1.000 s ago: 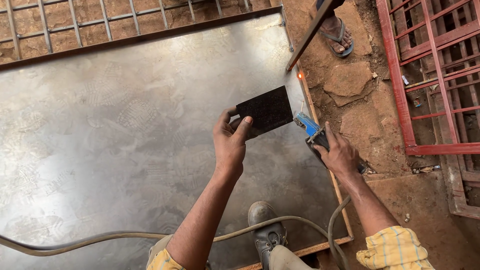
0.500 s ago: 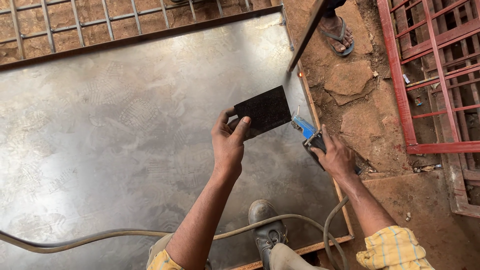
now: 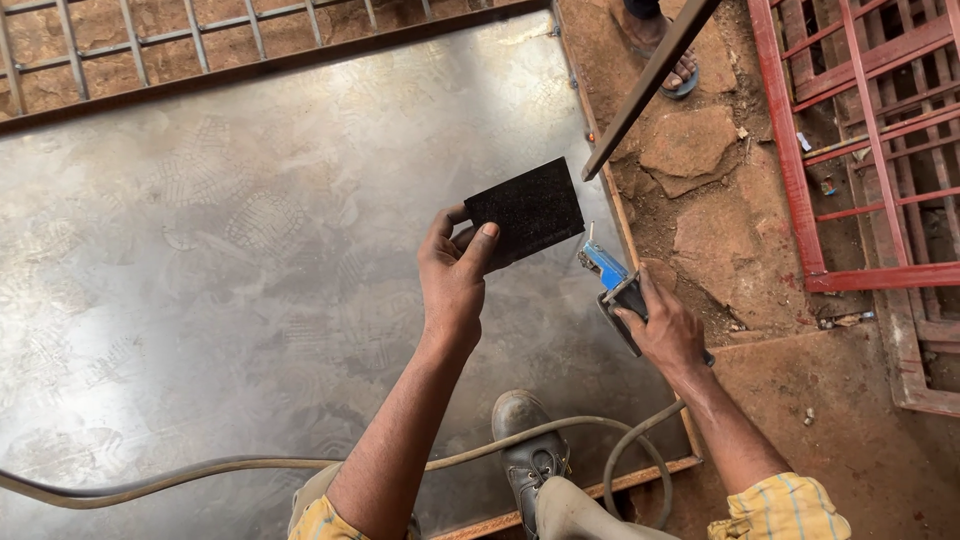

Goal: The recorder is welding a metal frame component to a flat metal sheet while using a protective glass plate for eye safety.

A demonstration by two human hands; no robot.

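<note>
Dark glass [image 3: 526,211] is sitting at frame centre, the left hand [image 3: 452,280] pinching its lower left corner between thumb and fingers. Right hand [image 3: 665,325], right of centre, is gripping the electrode holder [image 3: 612,283] over the steel sheet [image 3: 200,280] edge.

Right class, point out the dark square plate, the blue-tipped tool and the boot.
dark square plate [image 3: 527,210], head view, middle of its flat face
blue-tipped tool [image 3: 606,265], head view, on the blue front part
boot [image 3: 527,450], head view, top of the toe
</note>
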